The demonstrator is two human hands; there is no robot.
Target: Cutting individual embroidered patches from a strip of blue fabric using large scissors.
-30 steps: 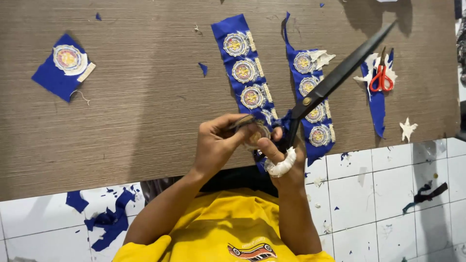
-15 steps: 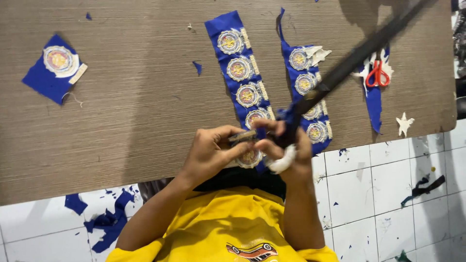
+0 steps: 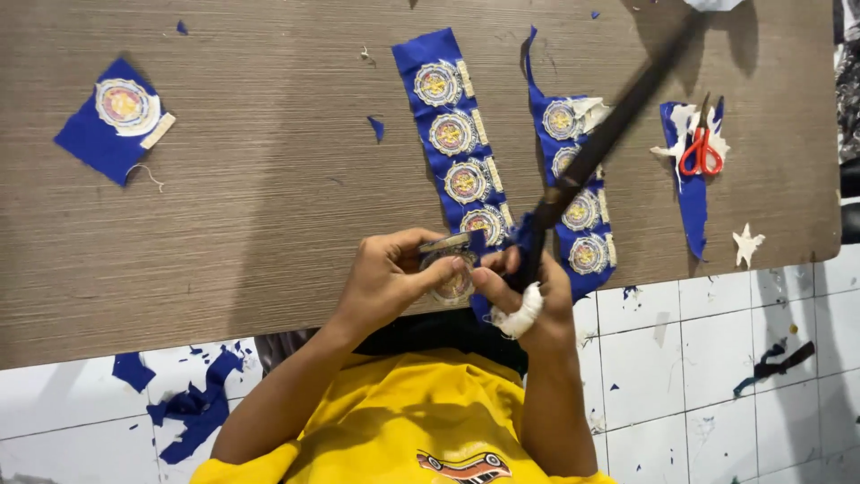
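Note:
My left hand [image 3: 385, 282] pinches a round embroidered badge on blue cloth [image 3: 451, 280] at the table's near edge. My right hand [image 3: 530, 300], with a white wrap on one finger, grips the handles of large black scissors [image 3: 598, 154]. Their long blades slant up and to the right above the table and look blurred. The scissors' handle end meets the blue cloth of the badge between my two hands. Just beyond my hands lies a blue strip with several round badges [image 3: 452, 148], and a second similar strip [image 3: 578, 202] lies under the scissors.
Small red-handled scissors [image 3: 700, 154] rest on a blue and white scrap at the right. A single cut badge patch [image 3: 116, 116] lies far left on the brown wooden table [image 3: 269, 197]. Blue cloth scraps [image 3: 193, 408] litter the white tiled floor.
The big scissors' blades have swung to a steeper angle. My hands have drawn closer together and nearer the table edge, with the badge now between them.

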